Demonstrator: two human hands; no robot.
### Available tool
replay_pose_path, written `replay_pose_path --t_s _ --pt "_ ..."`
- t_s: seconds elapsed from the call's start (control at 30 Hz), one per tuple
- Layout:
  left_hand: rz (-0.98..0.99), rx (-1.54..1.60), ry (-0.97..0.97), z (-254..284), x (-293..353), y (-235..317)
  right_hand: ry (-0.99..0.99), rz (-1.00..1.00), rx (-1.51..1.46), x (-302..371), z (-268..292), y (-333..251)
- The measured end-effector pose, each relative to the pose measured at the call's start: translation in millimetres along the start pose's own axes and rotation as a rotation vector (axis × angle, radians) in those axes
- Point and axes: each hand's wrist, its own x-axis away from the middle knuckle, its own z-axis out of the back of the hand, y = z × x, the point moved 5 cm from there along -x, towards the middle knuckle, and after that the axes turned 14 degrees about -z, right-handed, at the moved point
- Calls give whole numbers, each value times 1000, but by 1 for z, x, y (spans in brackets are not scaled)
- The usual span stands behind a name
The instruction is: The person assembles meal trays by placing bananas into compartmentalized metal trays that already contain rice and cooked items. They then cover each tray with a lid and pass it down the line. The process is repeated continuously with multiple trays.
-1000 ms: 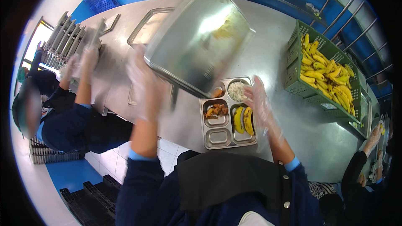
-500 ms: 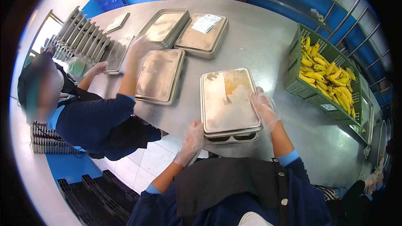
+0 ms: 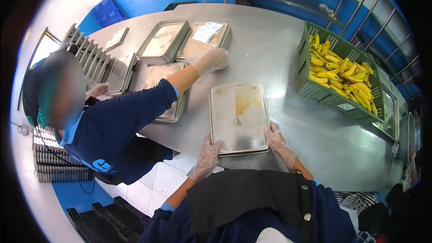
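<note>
A rectangular metal tray lid [image 3: 238, 119], with a brownish reflection across its upper part, lies flat on the table in front of me. The compartment tray under it is hidden; only a thin metal edge shows along the near side. My left hand [image 3: 208, 156], in a clear plastic glove, is closed on the lid's near left corner. On the opposite side, my right hand [image 3: 278, 146], gloved the same way, grips the right edge near the front corner. Its fingertips partly curl out of sight along the rim.
A co-worker [image 3: 121, 126] at my left reaches a gloved hand [image 3: 211, 59] across lidded tray stacks [image 3: 164, 40]. A green crate [image 3: 310, 85] of bananas [image 3: 344, 74] stands at right on the steel table [image 3: 270, 31]. Upright compartment trays [image 3: 96, 54] line the far left.
The lid has settled squarely, covering the tray wells that showed at its near edge. My left hand has moved slightly down. The co-worker has leaned in, reaching right over the stacks.
</note>
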Motion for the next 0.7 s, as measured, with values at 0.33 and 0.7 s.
replay_pose_path --t_s 0.33,0.7 --pt "-819 -846 240 16 -49 91 -70 9 50 -16 -10 -6" --pt "-810 -1001 -240 -64 -114 83 -132 -168 -137 0 -38 -11"
